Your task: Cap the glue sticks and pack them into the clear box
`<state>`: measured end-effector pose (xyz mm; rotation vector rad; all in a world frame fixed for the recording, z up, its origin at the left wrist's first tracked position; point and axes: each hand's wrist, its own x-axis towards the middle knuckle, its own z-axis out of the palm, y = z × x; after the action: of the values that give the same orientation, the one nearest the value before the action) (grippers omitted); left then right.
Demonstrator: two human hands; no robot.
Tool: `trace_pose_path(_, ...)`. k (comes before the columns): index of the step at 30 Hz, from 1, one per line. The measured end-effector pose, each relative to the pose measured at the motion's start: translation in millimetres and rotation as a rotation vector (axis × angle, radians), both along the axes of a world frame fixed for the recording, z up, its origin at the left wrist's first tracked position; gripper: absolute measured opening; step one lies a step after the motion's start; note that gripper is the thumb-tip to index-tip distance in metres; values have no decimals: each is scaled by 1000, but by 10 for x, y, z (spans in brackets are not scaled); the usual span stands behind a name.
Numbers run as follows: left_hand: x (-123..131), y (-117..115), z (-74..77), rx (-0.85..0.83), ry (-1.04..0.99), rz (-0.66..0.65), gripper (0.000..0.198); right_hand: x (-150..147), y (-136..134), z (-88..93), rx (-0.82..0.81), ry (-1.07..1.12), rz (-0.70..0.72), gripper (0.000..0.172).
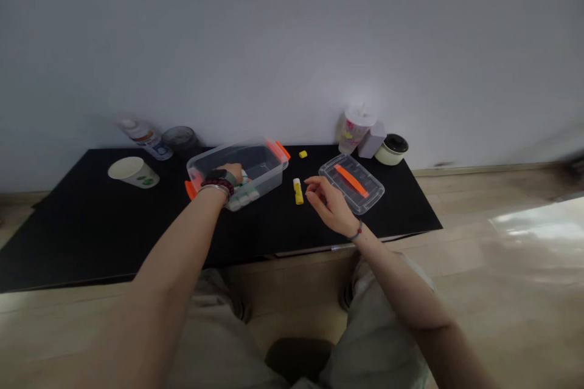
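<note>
My left hand (233, 171) reaches down inside a clear plastic box (274, 180) with orange latches. Its fingers look curled and are mostly hidden, so what they hold cannot be made out. Close to it in the box are white rounded pieces (244, 198) and something white and green (245, 177). My right hand (329, 200) hovers over the table with nothing in it, fingers loosely bent and thumb apart. Just left of its fingertips lies an uncapped yellow glue stick (298, 192). The yellow cap (303, 154) lies farther back, right of the box.
A clear lid (371, 202) with an orange handle lies flat beside my right hand. Behind it stand a lidded cup (350, 137), a white box (371, 141) and a cream pot with a black lid (387, 155). At left are a paper cup (137, 174), a spray can (148, 138) and a dark cup (181, 141).
</note>
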<state>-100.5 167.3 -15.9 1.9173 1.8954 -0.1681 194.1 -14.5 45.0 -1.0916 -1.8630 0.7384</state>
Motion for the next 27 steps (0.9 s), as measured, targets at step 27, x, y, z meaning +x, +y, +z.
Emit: trace_pose_path(27, 554, -1674, 103, 136, -424, -86, 29, -391, 687, -965, -441, -650, -366, 47)
